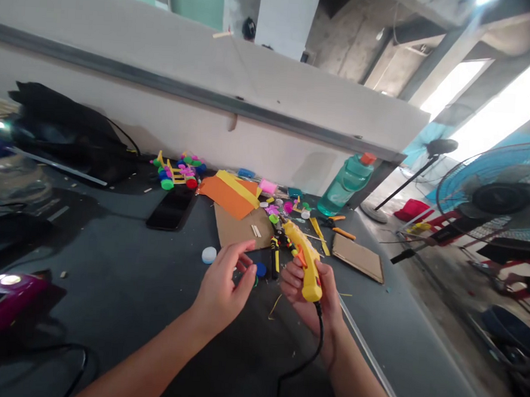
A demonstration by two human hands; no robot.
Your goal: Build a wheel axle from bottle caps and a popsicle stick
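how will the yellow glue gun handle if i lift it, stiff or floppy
The yellow glue gun is likely stiff, given its hard-looking molded body. Its black cord seems flexible, judging by its bend, and may tug on the right hand.

Your left forearm [157,353], bare, slants in from the lower left, wrist roughly in line with it, and your left hand [219,288] hangs back-side up in a loose half-curl, fingers arched toward the right, thumb reaching out beneath them with a gap between. Your right forearm [362,375], also bare, angles up from the lower right to a turned wrist, palm side partly showing. Your right hand [330,304] is closed in a grip, fingers bent in from the left, thumb pressing along the right, the two hands near each other but apart.
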